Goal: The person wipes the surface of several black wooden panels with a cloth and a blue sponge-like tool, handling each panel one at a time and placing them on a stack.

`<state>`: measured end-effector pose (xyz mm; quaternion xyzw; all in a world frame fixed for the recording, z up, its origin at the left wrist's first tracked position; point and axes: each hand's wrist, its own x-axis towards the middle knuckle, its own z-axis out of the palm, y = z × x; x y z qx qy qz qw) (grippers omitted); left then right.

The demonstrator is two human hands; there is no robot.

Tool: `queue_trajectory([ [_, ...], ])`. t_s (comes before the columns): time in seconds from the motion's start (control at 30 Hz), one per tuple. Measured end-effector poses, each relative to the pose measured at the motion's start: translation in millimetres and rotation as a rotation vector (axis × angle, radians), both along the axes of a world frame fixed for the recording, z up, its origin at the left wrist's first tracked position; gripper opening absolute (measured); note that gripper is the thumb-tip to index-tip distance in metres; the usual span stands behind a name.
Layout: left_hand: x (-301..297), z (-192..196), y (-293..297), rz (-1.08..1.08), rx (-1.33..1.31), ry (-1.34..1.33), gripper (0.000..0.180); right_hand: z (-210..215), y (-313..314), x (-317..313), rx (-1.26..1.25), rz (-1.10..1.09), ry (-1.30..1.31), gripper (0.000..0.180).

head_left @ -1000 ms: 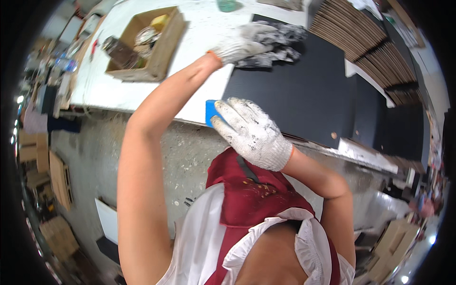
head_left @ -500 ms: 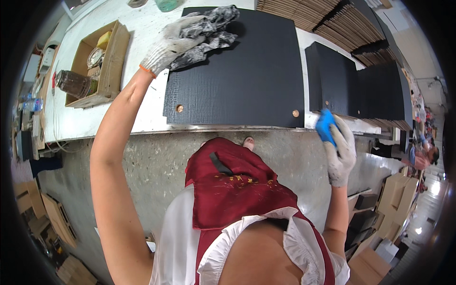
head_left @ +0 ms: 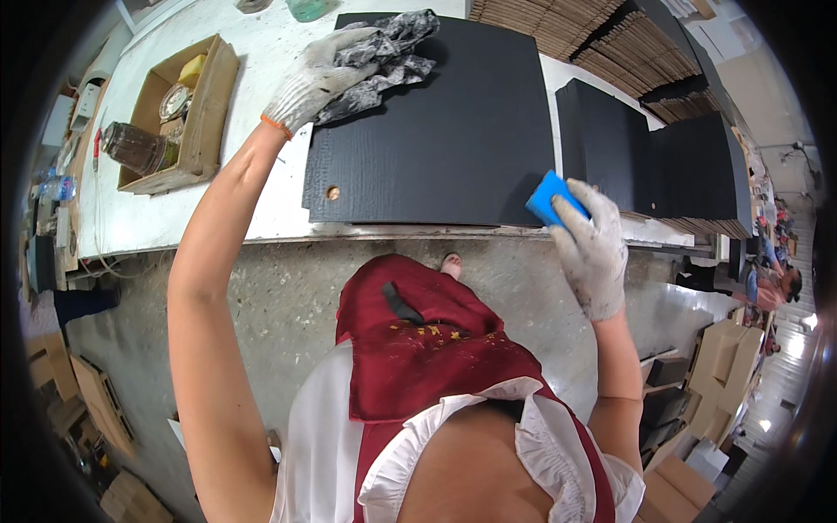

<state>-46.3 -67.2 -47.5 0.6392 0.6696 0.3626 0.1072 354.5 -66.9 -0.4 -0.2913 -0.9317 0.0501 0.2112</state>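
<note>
A large black board [head_left: 453,131] with a small round hole near its front left corner lies flat on the white table [head_left: 174,218]. My left hand [head_left: 318,74], in a white knit glove, grips a crumpled grey rag [head_left: 384,48] at the board's far left part. My right hand [head_left: 588,244], also gloved, holds a blue block [head_left: 547,196] against the board's front right corner, at the table's near edge.
An open cardboard box [head_left: 205,113] with a glass jar and small items stands left on the table. Stacks of black boards [head_left: 654,157] lie to the right, brown corrugated sheets [head_left: 593,35] behind them. Cardboard boxes [head_left: 697,418] sit on the concrete floor.
My right hand with the blue block has swung from the board's left front edge to its right front corner. The left hand keeps the rag near the board's far left.
</note>
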Motion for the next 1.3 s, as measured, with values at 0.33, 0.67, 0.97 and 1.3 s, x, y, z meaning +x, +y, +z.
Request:
queue_trajectory([
  [0.33, 0.6, -18.1, 9.1, -0.036, 0.174, 0.022, 0.049, 11.9, -39.1, -98.2, -0.122, 0.309, 0.114, 0.033],
  [0.67, 6.4, -18.8, 9.8, -0.016, 0.232, -0.015, 0.047, -1.8, -41.6, -164.7, -0.078, 0.551, 0.072, 0.035],
  [0.97, 9.6, -10.4, 7.4, 0.001, 0.156, 0.066, 0.048, 7.9, -45.3, -151.9, -0.080, 0.541, 0.079, 0.034],
  [1.3, 7.1, -7.5, 11.9, -0.008, 0.117, 0.066, 0.049, -19.7, 20.4, -85.4, -0.368, -0.271, 0.563, 0.036],
])
